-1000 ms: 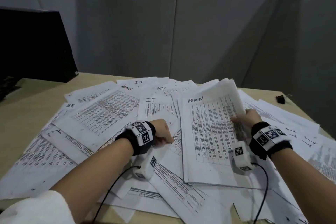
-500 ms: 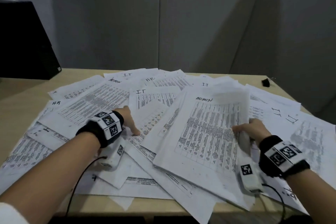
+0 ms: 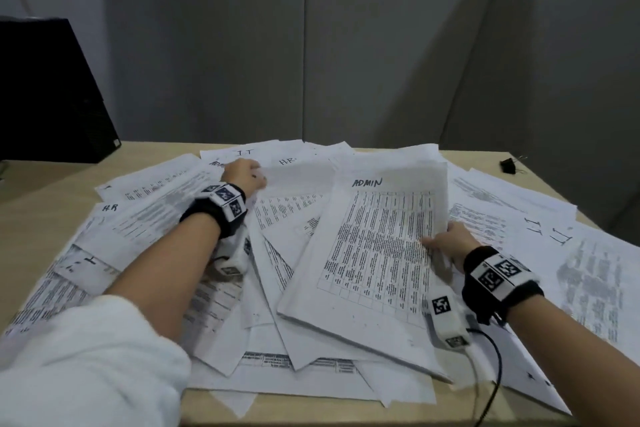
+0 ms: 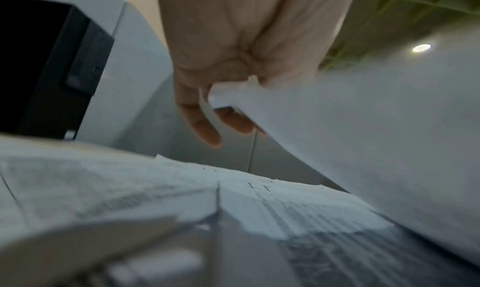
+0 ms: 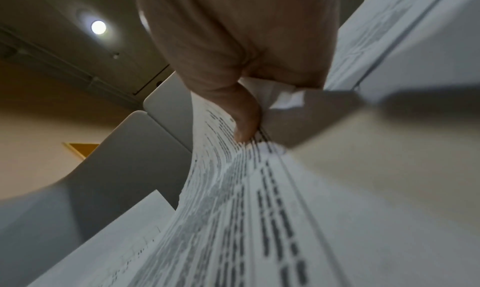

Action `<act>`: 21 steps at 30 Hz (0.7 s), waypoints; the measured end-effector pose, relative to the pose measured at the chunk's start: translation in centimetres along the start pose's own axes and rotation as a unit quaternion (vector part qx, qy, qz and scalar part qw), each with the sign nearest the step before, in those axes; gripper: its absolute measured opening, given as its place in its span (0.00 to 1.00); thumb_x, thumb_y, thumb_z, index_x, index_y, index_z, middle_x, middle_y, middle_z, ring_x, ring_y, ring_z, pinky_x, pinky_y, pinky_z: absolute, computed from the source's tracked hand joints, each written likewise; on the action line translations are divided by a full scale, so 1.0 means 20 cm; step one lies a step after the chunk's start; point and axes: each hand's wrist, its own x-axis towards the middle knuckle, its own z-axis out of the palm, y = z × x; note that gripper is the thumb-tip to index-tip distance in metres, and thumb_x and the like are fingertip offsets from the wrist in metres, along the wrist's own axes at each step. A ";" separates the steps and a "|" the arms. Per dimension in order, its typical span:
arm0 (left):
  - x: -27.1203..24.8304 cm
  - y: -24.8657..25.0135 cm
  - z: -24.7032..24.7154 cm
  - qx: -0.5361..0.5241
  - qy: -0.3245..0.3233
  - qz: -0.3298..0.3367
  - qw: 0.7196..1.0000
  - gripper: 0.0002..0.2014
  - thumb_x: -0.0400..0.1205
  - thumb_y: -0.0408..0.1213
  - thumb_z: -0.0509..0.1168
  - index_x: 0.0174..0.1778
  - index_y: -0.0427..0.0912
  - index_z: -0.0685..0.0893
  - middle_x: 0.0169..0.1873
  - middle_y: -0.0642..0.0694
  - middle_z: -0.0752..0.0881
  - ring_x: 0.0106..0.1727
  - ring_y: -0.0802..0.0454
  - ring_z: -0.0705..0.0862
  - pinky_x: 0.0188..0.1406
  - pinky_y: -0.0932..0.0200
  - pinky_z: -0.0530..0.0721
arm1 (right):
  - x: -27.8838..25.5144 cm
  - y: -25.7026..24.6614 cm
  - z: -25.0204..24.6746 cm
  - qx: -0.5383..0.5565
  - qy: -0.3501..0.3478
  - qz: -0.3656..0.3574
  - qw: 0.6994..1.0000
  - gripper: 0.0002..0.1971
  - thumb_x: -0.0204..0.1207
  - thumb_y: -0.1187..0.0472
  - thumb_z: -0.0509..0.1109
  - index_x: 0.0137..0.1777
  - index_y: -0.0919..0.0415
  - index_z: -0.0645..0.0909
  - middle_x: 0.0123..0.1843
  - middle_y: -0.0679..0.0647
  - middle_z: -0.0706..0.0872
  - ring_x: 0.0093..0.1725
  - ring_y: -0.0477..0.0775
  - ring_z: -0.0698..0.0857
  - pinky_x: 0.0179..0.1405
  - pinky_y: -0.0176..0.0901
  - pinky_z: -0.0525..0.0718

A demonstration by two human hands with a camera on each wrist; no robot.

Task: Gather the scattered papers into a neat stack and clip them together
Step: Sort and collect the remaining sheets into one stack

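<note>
A light wooden table (image 3: pixel 41 184) carries a wide scatter of white printed paper sheets (image 3: pixel 145 218) with tables of text, some hand-lettered "IT", "HR" or "ADMIN", overlapping at every angle from about nine o'clock round to three o'clock. A large black box-like object (image 3: pixel 45 90) stands at the table's ten o'clock corner against grey wall panels. At the middle, slightly toward two o'clock, lies a thicker gathered stack of white sheets headed "ADMIN" (image 3: pixel 374 253), its right edge lifted off the pile. The right hand (image 3: pixel 450 243) pinches that raised edge, thumb (image 5: pixel 244 125) pressed on the printed top page and the other fingers curled beneath. The left hand (image 3: pixel 242 173), reached out to eleven o'clock, holds the corner of a white sheet marked "HR" (image 3: pixel 294 177); the left wrist view shows that corner clamped against the palm while two fingers (image 4: pixel 207 127) hang straight below it. A small black binder clip (image 3: pixel 509 165) sits on bare wood at the two o'clock corner, well apart from both hands.
</note>
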 end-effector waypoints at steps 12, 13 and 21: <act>0.05 -0.05 -0.03 0.083 -0.175 -0.222 0.955 0.53 0.75 0.39 0.73 0.81 0.32 0.39 0.80 0.32 0.58 0.79 0.35 0.64 0.72 0.49 0.69 | 0.08 -0.11 -0.27 -0.016 -0.087 0.012 0.996 0.16 0.76 0.76 0.63 0.63 0.77 0.69 0.37 0.64 0.77 0.20 0.53 0.78 0.11 0.37 0.77; 0.03 -0.06 -0.04 0.093 -0.197 -0.216 0.952 0.56 0.73 0.38 0.75 0.81 0.34 0.37 0.80 0.32 0.59 0.77 0.36 0.66 0.70 0.49 0.71 | 0.11 -0.11 -0.25 -0.021 -0.080 0.003 0.997 0.17 0.76 0.76 0.63 0.65 0.75 0.69 0.39 0.64 0.78 0.23 0.54 0.79 0.14 0.39 0.79; -0.04 -0.20 0.01 0.004 -0.255 -0.182 0.949 0.59 0.73 0.22 0.70 0.79 0.48 0.27 0.68 0.21 0.74 0.63 0.27 0.79 0.64 0.38 0.78 | 0.23 -0.18 -0.03 -0.045 0.008 -0.039 0.998 0.31 0.75 0.79 0.63 0.77 0.65 0.60 0.63 0.70 0.79 0.55 0.67 0.80 0.45 0.50 0.78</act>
